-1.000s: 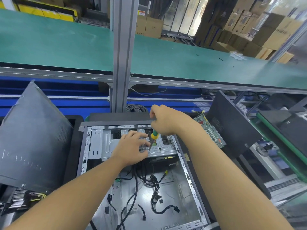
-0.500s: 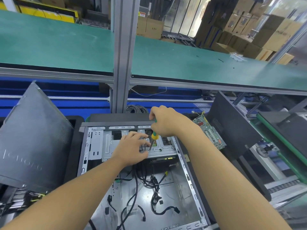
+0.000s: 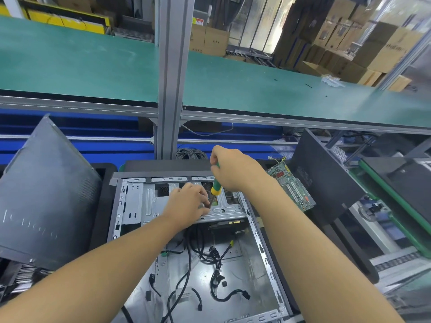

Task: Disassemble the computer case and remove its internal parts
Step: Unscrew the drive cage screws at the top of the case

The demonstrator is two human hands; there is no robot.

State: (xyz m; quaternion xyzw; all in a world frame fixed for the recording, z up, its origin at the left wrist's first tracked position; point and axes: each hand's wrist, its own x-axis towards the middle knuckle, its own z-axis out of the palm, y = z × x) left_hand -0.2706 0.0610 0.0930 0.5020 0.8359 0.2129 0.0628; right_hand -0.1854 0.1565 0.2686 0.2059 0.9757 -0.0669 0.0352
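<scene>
The open computer case (image 3: 263, 252) lay flat directly under both grips. The right grip (image 3: 235, 170) was clamped round the green handle of a screwdriver (image 3: 215, 186), which was held nearly upright with its yellow collar just below that grip. The left grip (image 3: 189, 203) was rested on the drive bracket (image 3: 149, 206), its fingers curled against the lower shaft. Whether the shaft or a screw was pinched there could not be told, since the tip was hidden behind those fingers.

Slippage was judged the main risk. If the tip were cammed out of the screw head under pressure, the left fingers beside it could be struck, or the head could be stripped. A freed screw could also be dropped into the loose cables (image 3: 214, 255) nearer the person than the left grip, where it would be hard to find.

The bracket was made of bright stamped sheet steel, ribbed and pierced with slots and square holes. The case floor was dull grey metal, and its rim was punched with oblong slots. The cables were black, smooth and limp. To the right of the right grip a green circuit board (image 3: 291, 185) was propped. Well to the left of the left grip a dark side panel (image 3: 46, 194) with perforated mesh was leaned.
</scene>
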